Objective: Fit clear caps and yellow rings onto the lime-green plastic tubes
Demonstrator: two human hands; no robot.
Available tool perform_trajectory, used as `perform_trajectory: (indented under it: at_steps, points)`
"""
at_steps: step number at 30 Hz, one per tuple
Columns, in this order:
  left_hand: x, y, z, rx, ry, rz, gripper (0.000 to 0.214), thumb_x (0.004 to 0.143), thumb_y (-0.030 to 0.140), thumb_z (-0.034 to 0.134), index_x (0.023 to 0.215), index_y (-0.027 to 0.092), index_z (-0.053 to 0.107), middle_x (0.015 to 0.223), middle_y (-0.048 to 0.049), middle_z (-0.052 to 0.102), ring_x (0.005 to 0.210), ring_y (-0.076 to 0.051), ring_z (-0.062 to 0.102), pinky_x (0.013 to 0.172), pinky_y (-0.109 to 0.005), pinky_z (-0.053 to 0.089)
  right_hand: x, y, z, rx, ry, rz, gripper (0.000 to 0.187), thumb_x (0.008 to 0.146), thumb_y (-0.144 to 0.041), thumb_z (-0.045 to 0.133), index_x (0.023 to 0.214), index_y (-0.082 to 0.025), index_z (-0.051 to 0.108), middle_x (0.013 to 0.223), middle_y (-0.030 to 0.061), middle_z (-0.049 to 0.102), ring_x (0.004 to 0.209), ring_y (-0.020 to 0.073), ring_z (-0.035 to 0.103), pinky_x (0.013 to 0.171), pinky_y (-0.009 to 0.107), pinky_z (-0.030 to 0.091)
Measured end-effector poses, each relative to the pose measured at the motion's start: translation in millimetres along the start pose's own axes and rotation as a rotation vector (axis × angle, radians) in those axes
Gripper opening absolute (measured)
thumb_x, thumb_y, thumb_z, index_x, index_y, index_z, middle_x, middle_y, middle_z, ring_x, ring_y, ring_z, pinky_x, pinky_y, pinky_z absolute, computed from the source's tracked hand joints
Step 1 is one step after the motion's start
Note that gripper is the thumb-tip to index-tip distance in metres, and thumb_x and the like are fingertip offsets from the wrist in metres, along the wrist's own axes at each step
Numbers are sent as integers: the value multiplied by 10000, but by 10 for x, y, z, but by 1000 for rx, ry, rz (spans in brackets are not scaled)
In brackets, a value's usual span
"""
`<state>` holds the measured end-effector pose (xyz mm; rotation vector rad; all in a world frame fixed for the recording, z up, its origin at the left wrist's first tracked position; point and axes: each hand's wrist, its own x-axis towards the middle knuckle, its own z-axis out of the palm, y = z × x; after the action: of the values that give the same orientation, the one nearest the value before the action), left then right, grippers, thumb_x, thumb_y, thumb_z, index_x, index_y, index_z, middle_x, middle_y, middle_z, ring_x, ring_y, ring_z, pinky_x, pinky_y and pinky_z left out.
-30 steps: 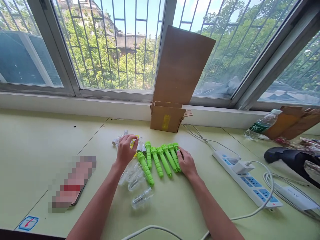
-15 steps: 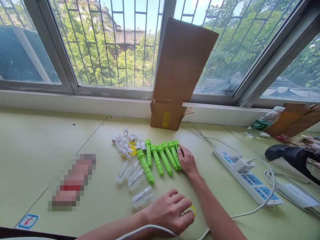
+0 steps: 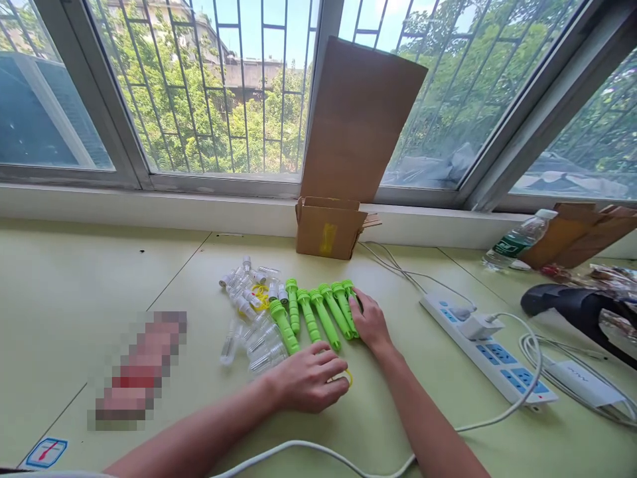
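Observation:
My left hand [image 3: 314,378] is closed on a thin yellow loop [image 3: 350,378], which sticks out past the fingertips. It hovers or rests just in front of a row of several green plastic tubes [image 3: 326,320] with ribbed bodies and wider threaded tops. At the row's right end, my right hand [image 3: 369,322] has its fingers curled against the last tube [image 3: 348,292], partly hiding it. Clear plastic covers [image 3: 261,342] lie bunched beside my left wrist. Behind them is a pile of clear pieces with white ends [image 3: 243,285], mixed with yellow loops [image 3: 259,297].
A cardboard box [image 3: 326,229] with a raised flap stands against the window sill. On the right lie a white power strip [image 3: 497,358], a charger [image 3: 582,382] and a water bottle [image 3: 520,240]. A white cable [image 3: 303,446] crosses the table's front. A blurred patch [image 3: 142,368] is at left.
My left hand has moved forward and left with the yellow loop, nearer the green tubes. The clear covers are now bunched closer together. My right hand stays at the last tube.

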<state>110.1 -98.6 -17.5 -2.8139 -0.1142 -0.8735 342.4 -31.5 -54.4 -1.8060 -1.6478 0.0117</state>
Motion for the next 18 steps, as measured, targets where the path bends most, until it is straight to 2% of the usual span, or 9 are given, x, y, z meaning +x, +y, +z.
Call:
perform_trajectory:
  at_steps: [13, 18]
  points:
    - [-35, -65, 25, 37, 135, -11, 42, 884, 155, 543, 883, 132, 578, 937, -86, 629, 849, -166, 584, 826, -363, 479, 1, -16, -13, 58, 28, 16, 485, 913, -401, 358, 1250, -131, 577, 1183, 150, 649, 1137, 262, 565, 986, 410, 427]
    - [-44, -113, 9, 59, 132, -32, 53, 888, 159, 542, 894, 133, 588, 928, -86, 625, 836, -165, 581, 807, -362, 495, -1, -27, -38, 102, 49, 40, 488, 897, -410, 368, 1232, -132, 591, 1186, 144, 650, 1115, 262, 578, 978, 410, 435]
